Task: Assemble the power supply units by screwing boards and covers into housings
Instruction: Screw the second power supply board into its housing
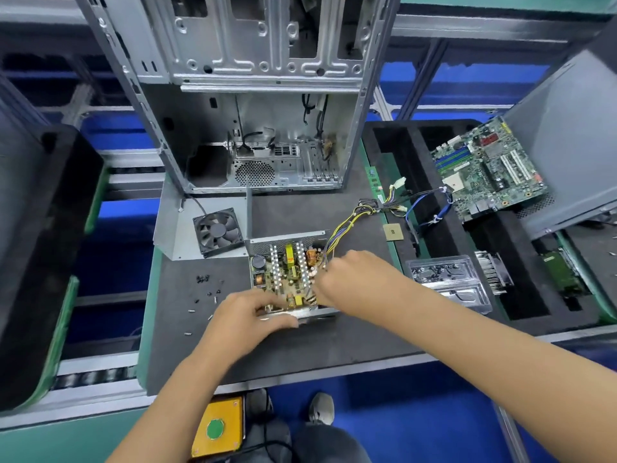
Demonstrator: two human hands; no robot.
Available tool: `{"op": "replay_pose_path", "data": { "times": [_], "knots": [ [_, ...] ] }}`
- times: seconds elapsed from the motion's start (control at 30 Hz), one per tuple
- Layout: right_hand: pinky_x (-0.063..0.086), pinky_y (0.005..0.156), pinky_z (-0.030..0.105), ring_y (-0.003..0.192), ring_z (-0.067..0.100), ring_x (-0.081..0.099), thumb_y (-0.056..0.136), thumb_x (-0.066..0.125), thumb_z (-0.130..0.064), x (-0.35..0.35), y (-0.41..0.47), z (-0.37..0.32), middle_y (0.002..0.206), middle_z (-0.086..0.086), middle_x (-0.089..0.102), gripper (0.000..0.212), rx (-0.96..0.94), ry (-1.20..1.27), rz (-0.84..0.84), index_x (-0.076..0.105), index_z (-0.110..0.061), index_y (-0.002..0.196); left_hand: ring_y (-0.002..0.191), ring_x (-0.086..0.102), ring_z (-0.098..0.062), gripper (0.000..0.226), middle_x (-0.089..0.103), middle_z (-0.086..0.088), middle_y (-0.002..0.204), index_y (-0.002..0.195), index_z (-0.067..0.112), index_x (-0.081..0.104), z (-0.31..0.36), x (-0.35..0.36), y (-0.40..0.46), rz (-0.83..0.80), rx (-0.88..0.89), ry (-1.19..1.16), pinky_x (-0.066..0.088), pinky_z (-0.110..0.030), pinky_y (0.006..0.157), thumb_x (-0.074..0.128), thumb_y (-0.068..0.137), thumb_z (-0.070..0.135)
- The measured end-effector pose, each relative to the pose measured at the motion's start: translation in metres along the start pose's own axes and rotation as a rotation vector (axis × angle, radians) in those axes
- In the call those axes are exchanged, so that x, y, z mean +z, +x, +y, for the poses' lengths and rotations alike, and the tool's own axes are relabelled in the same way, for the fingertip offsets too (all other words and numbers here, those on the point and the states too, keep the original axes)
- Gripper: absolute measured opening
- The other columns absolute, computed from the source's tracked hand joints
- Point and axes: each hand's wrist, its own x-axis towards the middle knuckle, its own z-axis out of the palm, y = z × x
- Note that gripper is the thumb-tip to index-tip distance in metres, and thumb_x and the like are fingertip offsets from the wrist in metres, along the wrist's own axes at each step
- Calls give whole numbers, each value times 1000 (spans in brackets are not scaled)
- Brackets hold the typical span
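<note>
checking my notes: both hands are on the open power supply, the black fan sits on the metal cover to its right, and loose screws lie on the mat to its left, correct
Not quite. The head view shows the black fan on the metal cover to the upper left of the open power supply, not to its right. The rest holds: the left hand and right hand are on the unit, and loose screws lie on the mat to its left.

We find open mat (300, 355) near the power supply housing (287, 279). Loose screws (204, 289) dot the left side. On the far side the cover with its fan (218, 232) and the tall computer case (260, 128) block passage; the wire bundle (354, 218) crosses far right.
</note>
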Motion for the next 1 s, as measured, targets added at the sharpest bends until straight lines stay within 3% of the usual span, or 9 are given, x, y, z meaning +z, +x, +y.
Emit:
{"op": "replay_pose_path", "data": {
  "times": [0.1,0.17,0.3,0.5,0.63,0.73,0.87,0.93,1.0],
  "knots": [
    [25,48,28,62,30,58,96,57,-27,9,1,-2,66,2,57,10,111,28,97,57,-22,87,63,53,-8,48,60,10,66,66,24,72,-6,7,-7,61,11,-64,42,-30,61,67,64,71],
    [29,48,31,81,34,64,100,48,-44,18,2,0,89,6,64,26,120,197,86,50,-19,104,58,46,-7,54,54,8,62,64,16,69,-5,13,-9,107,37,-58,38,-31,58,65,68,70],
    [48,64,40,89,35,59,99,53,-25,23,5,8,103,9,56,20,52,261,-44,41,-16,112,55,43,-4,54,45,13,57,62,15,66,3,26,-14,127,42,-55,31,-24,55,64,70,68],
    [36,61,34,95,33,61,98,40,-59,22,9,-1,98,9,59,47,217,187,-12,55,-17,110,58,43,-8,44,47,11,59,66,11,68,6,27,-14,112,-16,-68,37,-34,58,78,74,52],
    [52,75,39,100,25,51,99,54,-32,19,4,-2,111,4,41,21,25,187,-52,47,-19,113,59,41,-11,43,45,9,59,62,13,64,7,27,-14,84,-42,-79,39,-37,62,80,75,51],
    [47,66,37,97,28,57,97,52,-13,17,5,-10,107,5,44,17,55,95,-99,54,-17,113,56,40,-8,41,43,10,58,58,22,56,6,29,-13,88,-54,-89,36,-35,60,81,74,51],
    [36,58,34,86,32,63,98,53,-13,14,16,-16,77,1,34,22,156,37,-160,58,-23,117,58,41,-7,40,43,11,59,59,28,52,6,29,-14,79,-59,-92,33,-32,59,80,74,53],
    [41,62,36,86,34,59,97,57,-18,13,20,-11,78,2,38,29,202,124,-222,55,-27,124,61,42,-6,38,44,12,60,61,29,54,6,26,-14,64,-54,-92,33,-31,60,80,74,54],
    [42,63,37,93,34,60,95,61,-21,10,19,-7,89,5,44,31,180,161,-257,49,-18,123,61,42,-6,34,46,12,61,62,30,58,6,24,-14,50,-52,-129,33,-28,60,81,73,53]
  ]
}}
